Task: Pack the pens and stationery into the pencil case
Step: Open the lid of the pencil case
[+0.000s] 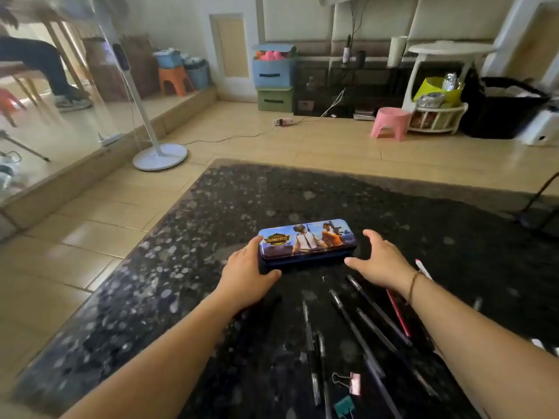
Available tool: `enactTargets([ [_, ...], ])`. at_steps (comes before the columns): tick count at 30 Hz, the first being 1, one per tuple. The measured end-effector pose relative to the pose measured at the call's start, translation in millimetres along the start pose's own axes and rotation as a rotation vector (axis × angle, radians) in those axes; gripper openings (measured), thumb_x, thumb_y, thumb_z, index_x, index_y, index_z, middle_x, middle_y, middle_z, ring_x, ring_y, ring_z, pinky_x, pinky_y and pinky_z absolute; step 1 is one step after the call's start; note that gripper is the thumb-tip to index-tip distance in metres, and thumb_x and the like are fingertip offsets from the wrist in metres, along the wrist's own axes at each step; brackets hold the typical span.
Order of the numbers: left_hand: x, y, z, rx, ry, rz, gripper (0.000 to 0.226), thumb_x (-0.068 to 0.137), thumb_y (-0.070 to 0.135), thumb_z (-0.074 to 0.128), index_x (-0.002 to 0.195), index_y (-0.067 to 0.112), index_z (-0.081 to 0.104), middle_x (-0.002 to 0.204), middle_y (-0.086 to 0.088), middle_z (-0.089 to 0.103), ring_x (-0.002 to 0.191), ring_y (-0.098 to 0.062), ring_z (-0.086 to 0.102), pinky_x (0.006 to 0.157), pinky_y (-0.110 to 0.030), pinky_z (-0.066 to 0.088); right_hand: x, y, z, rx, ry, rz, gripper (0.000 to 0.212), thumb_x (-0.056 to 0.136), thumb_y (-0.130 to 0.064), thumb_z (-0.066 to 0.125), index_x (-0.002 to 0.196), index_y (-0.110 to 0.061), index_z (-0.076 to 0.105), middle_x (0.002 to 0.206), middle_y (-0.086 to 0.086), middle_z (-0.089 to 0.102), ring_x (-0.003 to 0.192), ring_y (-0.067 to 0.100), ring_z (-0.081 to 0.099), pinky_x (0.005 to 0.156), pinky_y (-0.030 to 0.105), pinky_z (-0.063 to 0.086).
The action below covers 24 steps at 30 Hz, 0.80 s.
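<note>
A dark speckled stone surface (211, 237) filled the lower part of the view, its far edge meeting a floor (302, 140) of pale tan tiles. Near the middle of the surface lay a closed pencil case (307, 240) with a printed picture lid. The left hand (246, 270) gripped the case's left end, thumb along the near side. The right hand (379, 260) hovered just beside the right end, fingers spread and curved, holding nothing. Nearer the person, several dark pens (357, 325) lay scattered between the forearms, with a red pen (398, 316) partly under the right wrist. A pink binder clip (354, 383) and a green binder clip (344, 406) sat at the near edge.

Beyond the surface, a white fan stand (158, 155) stood on the floor at left, next to a low raised step. Against the far wall stood stacked blue and green storage boxes (273, 78), a pink stool (391, 122), an orange stool (175, 80), a white side table (447, 55) and a black bin (499, 107).
</note>
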State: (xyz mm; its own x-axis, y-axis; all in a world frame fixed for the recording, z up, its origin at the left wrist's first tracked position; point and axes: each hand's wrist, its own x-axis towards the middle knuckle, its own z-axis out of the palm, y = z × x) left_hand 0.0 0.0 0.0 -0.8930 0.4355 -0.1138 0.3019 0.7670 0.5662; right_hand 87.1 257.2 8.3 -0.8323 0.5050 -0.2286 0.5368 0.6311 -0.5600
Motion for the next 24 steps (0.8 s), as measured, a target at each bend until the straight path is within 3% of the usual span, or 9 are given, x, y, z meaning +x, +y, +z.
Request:
enactTargets([
  [3, 17, 0, 9, 0.163, 0.004, 0.056, 0.086, 0.081, 0.054, 0.063, 0.149, 0.033, 0.015, 0.16, -0.007, 0.011, 0.143, -0.03, 0.02, 0.114, -0.048, 0.023, 16, 0, 9, 0.004, -0.026, -0.042, 0.091, 0.075, -0.043, 0.071, 0.147, -0.017, 0.021, 0.152, 0.008, 0.029, 0.14, 0.023, 0.025, 0.112, 0.039, 0.027],
  [7, 14, -2, 11, 0.045, 0.011, 0.034, 0.074, 0.084, 0.041, 0.067, 0.145, 0.03, 0.027, 0.16, -0.002, 0.007, 0.136, -0.026, 0.035, 0.108, -0.036, 0.034, 5, -6, 21, 0.006, 0.009, -0.111, 0.078, 0.073, -0.032, 0.075, 0.14, -0.016, 0.039, 0.142, 0.003, 0.047, 0.135, 0.018, 0.037, 0.109, 0.036, 0.032],
  [10, -10, -19, -2, 0.01, 0.121, 0.014, 0.063, 0.085, 0.03, 0.068, 0.141, 0.026, 0.039, 0.158, 0.0, 0.02, 0.137, -0.022, 0.034, 0.106, -0.031, 0.033, -24, -16, 36, 0.026, 0.019, -0.179, 0.072, 0.068, -0.031, 0.077, 0.134, -0.021, 0.049, 0.133, 0.001, 0.056, 0.123, 0.019, 0.051, 0.103, 0.031, 0.039],
  [12, -40, -33, -14, 0.027, 0.152, -0.015, 0.059, 0.084, 0.028, 0.07, 0.137, 0.027, 0.044, 0.154, 0.002, 0.028, 0.136, -0.021, 0.036, 0.105, -0.033, 0.034, -46, -24, 51, 0.031, -0.002, -0.256, 0.071, 0.068, -0.03, 0.076, 0.133, -0.023, 0.05, 0.132, -0.001, 0.057, 0.126, 0.017, 0.049, 0.105, 0.032, 0.037],
  [18, -128, -73, -38, 0.264, 0.125, -0.032, 0.069, 0.084, 0.042, 0.067, 0.143, 0.026, 0.036, 0.149, 0.001, 0.036, 0.126, -0.022, 0.048, 0.099, -0.033, 0.043, -98, -37, 85, 0.031, 0.037, -0.382, 0.067, 0.06, -0.035, 0.069, 0.125, -0.034, 0.053, 0.112, -0.008, 0.065, 0.109, 0.015, 0.056, 0.098, 0.037, 0.042],
  [21, -138, -87, -43, 0.433, 0.135, 0.066, 0.065, 0.083, 0.054, 0.062, 0.136, 0.02, 0.049, 0.136, -0.002, 0.052, 0.114, -0.024, 0.058, 0.089, -0.035, 0.05, -109, -41, 92, -0.15, 0.129, -0.378, 0.065, 0.066, -0.046, 0.065, 0.128, -0.036, 0.048, 0.116, -0.009, 0.061, 0.12, 0.017, 0.047, 0.109, 0.047, 0.025],
  [24, -132, -97, -44, 0.591, 0.203, 0.25, 0.058, 0.083, 0.061, 0.047, 0.114, 0.014, 0.064, 0.108, -0.007, 0.065, 0.091, -0.028, 0.065, 0.076, -0.037, 0.054, -112, -44, 92, -0.27, 0.137, -0.328, 0.07, 0.072, -0.053, 0.066, 0.135, -0.035, 0.04, 0.127, -0.009, 0.056, 0.131, 0.016, 0.033, 0.112, 0.05, 0.011],
])
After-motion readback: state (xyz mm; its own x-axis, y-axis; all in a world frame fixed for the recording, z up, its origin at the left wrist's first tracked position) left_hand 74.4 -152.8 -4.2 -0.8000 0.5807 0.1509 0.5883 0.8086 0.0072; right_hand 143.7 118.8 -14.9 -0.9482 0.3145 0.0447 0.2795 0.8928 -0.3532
